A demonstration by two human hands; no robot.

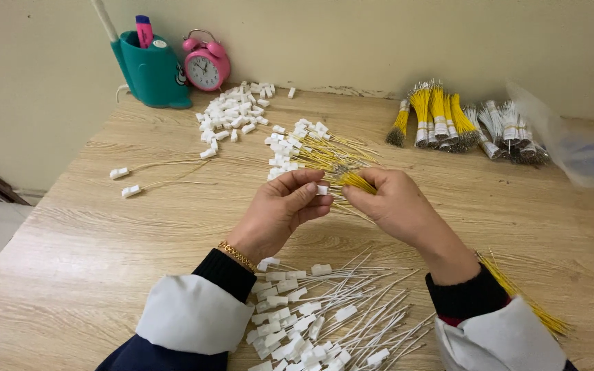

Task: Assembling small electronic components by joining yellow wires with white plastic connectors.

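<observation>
My left hand (pixel 284 207) pinches a small white plastic connector (pixel 322 189) between thumb and fingers above the wooden table (pixel 104 227). Facing it, my right hand (pixel 394 204) grips a bundle of thin yellow wires (pixel 357 181), the ends pointing at the connector. The bundle's tails stick out past my right sleeve (pixel 525 299). Under my hands lies a heap of white wires with white connectors (pixel 324 316). Behind my hands sits a pile of yellow wires fitted with white connectors (pixel 307 148).
Loose white connectors (pixel 234 113) are heaped at the back. Two single wired connectors (pixel 125 180) lie left. Taped yellow and white wire bundles (pixel 462 124) rest back right beside a clear plastic bag (pixel 572 144). A teal holder (pixel 149 69) and pink alarm clock (pixel 205 63) stand by the wall.
</observation>
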